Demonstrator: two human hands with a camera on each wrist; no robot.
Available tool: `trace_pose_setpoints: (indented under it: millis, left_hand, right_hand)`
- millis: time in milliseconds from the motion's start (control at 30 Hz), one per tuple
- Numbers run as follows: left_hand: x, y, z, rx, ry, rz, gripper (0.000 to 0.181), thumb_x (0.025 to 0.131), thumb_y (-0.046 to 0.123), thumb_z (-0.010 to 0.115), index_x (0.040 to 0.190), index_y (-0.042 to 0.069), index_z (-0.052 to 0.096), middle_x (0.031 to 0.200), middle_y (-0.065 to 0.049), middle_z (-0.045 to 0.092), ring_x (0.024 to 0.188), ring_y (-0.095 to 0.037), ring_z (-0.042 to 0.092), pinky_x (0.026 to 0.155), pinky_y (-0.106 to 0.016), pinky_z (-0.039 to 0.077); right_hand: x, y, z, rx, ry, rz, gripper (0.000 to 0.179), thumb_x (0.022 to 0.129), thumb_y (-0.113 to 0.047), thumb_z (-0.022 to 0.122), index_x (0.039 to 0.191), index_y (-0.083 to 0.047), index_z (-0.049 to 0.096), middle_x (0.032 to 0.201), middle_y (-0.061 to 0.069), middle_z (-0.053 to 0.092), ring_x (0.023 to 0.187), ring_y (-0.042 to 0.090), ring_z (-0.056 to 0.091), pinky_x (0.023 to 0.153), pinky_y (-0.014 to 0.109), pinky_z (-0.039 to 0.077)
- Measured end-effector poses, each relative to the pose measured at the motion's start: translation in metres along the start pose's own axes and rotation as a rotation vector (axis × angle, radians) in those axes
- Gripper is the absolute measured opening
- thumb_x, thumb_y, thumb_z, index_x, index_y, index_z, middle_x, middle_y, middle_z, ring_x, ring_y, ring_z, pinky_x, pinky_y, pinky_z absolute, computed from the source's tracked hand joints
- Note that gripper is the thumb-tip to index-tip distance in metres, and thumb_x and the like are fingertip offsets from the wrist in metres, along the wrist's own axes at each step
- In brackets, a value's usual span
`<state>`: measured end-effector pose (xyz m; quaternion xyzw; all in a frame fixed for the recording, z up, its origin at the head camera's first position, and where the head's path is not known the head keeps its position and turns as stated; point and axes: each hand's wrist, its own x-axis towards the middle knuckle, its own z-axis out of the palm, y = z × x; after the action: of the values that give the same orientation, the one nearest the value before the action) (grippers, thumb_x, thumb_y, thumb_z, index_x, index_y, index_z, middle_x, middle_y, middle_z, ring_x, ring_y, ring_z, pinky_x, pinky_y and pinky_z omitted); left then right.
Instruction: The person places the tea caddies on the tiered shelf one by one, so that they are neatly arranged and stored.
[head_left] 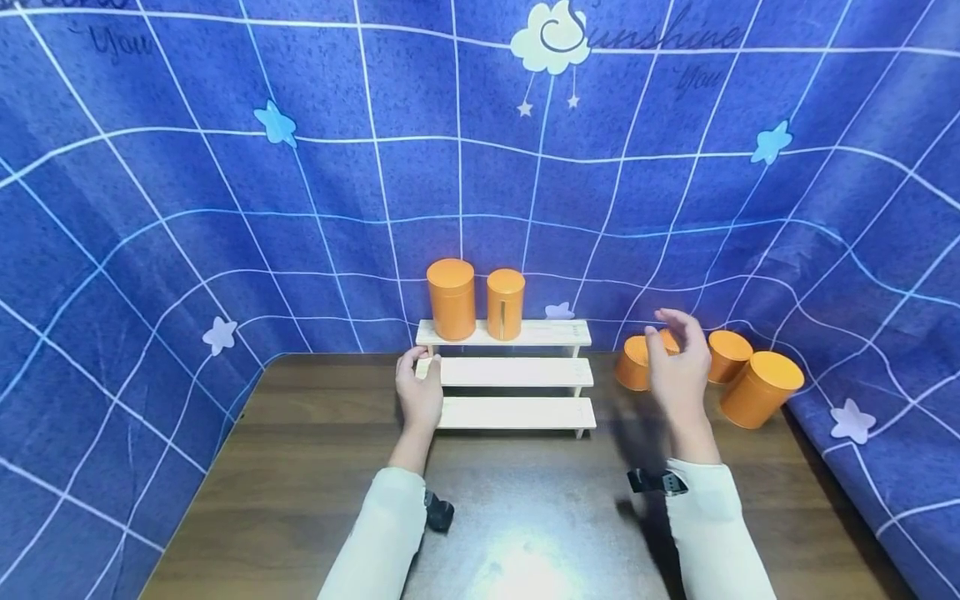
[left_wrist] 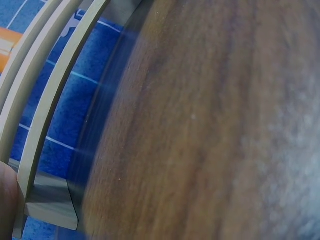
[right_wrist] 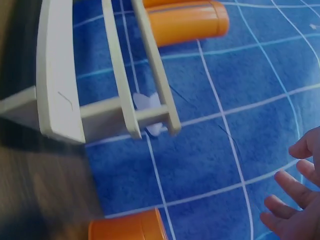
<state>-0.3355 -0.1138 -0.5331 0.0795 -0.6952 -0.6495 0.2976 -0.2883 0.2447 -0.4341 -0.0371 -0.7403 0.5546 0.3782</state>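
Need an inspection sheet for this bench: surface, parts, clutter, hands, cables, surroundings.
Surface: wood-grain table, bright glare near its front edge.
Job's things: pale three-tier rack near the back; larger canister and smaller canister upright on its top tier, both orange; four more orange canisters on the table to the right, one partly hidden.
Clutter: nothing seen.
Left hand: holds the rack's left end.
Right hand: raised by the right-hand canisters, fingers curved, holding nothing.
Cables: nothing seen.
Surroundings: blue cloth with grid lines, stars and clouds; black device on the left wrist, black strap on the right.
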Motion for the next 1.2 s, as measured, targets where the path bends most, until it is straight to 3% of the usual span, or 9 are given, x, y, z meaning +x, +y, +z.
trace_pose_setpoints:
  millis: [333,467,667,767,967,1100,1200]
  left_hand:
    - [-0.001,0.002,-0.001,0.001,-0.005,0.007,0.024,0.095,0.001,0.071,0.119,-0.002,0.069,0.118,-0.022,0.064,0.127,-0.036,0.058,0.121,-0.048,0.039]
    - [-0.002,0.001,-0.001,0.001,-0.004,0.012,0.024,0.095,0.000,0.071,0.119,-0.002,0.069,0.118,-0.023,0.063,0.128,-0.036,0.058,0.122,-0.047,0.039]
    - [-0.001,0.000,-0.001,-0.002,-0.003,0.018,0.024,0.095,0.001,0.071,0.119,-0.002,0.069,0.118,-0.023,0.063,0.127,-0.035,0.058,0.122,-0.048,0.039]
    - [0.000,-0.001,-0.001,-0.002,-0.007,0.013,0.025,0.095,0.002,0.071,0.120,-0.001,0.069,0.119,-0.021,0.063,0.128,-0.034,0.058,0.122,-0.049,0.038]
    - [0.001,-0.004,-0.001,0.019,-0.014,-0.006,0.026,0.096,0.006,0.072,0.121,0.002,0.069,0.121,-0.018,0.064,0.129,-0.032,0.058,0.123,-0.048,0.038]
    - [0.001,-0.004,-0.002,0.028,-0.011,-0.012,0.026,0.096,0.007,0.072,0.122,0.003,0.069,0.121,-0.017,0.065,0.130,-0.031,0.058,0.123,-0.047,0.037]
    - [0.001,-0.004,-0.001,0.027,-0.009,-0.011,0.026,0.096,0.008,0.072,0.122,0.003,0.070,0.121,-0.017,0.065,0.130,-0.031,0.058,0.123,-0.046,0.037]
  right_hand:
    - [-0.002,0.005,-0.023,-0.060,0.065,0.063,0.032,0.097,-0.012,0.070,0.128,-0.004,0.070,0.128,0.013,0.072,0.119,0.014,0.063,0.093,0.012,0.044]
    - [0.001,0.006,-0.029,-0.123,0.100,0.053,0.031,0.097,-0.014,0.070,0.127,-0.004,0.070,0.129,0.013,0.071,0.119,0.005,0.058,0.104,0.019,0.044]
    - [0.007,0.009,-0.043,-0.220,0.164,0.028,0.033,0.096,-0.017,0.070,0.127,-0.004,0.070,0.134,0.017,0.068,0.133,0.026,0.055,0.117,0.038,0.039]
    - [0.010,0.014,-0.051,-0.254,0.193,-0.023,0.032,0.095,-0.013,0.071,0.125,-0.002,0.070,0.134,0.020,0.066,0.138,0.034,0.049,0.121,0.041,0.033]
    - [0.014,0.025,-0.065,-0.277,0.251,-0.081,0.032,0.089,-0.008,0.072,0.120,0.001,0.071,0.129,0.022,0.063,0.138,0.036,0.041,0.120,0.040,0.024]
    - [0.016,0.029,-0.073,-0.297,0.287,-0.038,0.036,0.087,-0.011,0.073,0.122,0.000,0.071,0.133,0.022,0.059,0.141,0.036,0.037,0.120,0.041,0.021]
    - [0.018,0.032,-0.078,-0.307,0.303,0.047,0.040,0.087,-0.013,0.072,0.125,-0.002,0.069,0.133,0.011,0.053,0.145,0.030,0.030,0.123,0.040,0.020]
